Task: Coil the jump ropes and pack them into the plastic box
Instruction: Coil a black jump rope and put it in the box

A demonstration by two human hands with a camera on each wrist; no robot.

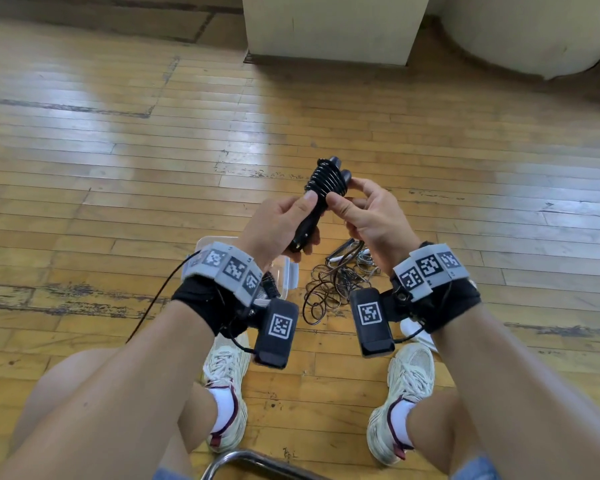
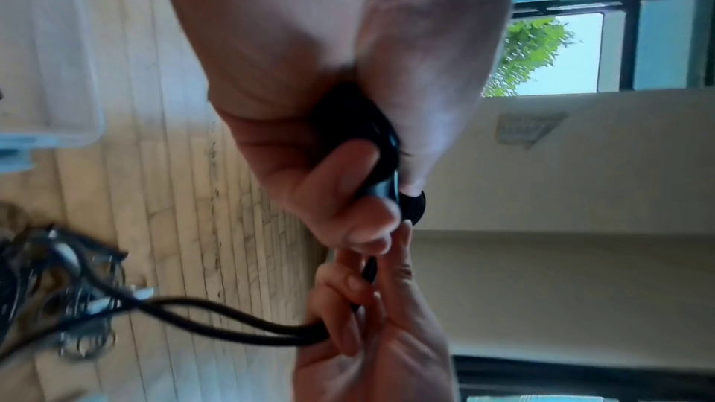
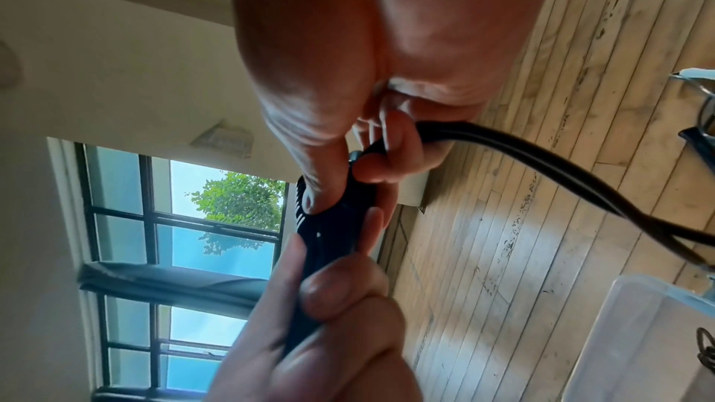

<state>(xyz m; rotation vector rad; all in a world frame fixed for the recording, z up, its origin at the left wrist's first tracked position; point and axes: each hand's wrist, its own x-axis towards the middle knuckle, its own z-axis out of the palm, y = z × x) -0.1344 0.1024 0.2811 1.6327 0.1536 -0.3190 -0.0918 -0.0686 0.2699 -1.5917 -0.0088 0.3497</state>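
Above the floor my left hand (image 1: 281, 226) grips the lower part of a pair of black jump rope handles (image 1: 309, 220). Black rope coils (image 1: 326, 180) are wound round their upper part. My right hand (image 1: 368, 216) pinches the black rope (image 3: 541, 170) right beside the coils; a doubled length of it trails down from the fingers (image 2: 232, 320). The clear plastic box (image 1: 288, 271) sits on the floor, mostly hidden under my left wrist. A tangled pile of other jump ropes (image 1: 336, 278) lies on the floor between my wrists.
Worn wooden floorboards (image 1: 118, 150) stretch all round. A cream pillar base (image 1: 333, 26) stands ahead. My two white shoes (image 1: 226, 386) (image 1: 406, 396) rest near the pile, and a chrome chair frame (image 1: 243, 459) is at the bottom edge.
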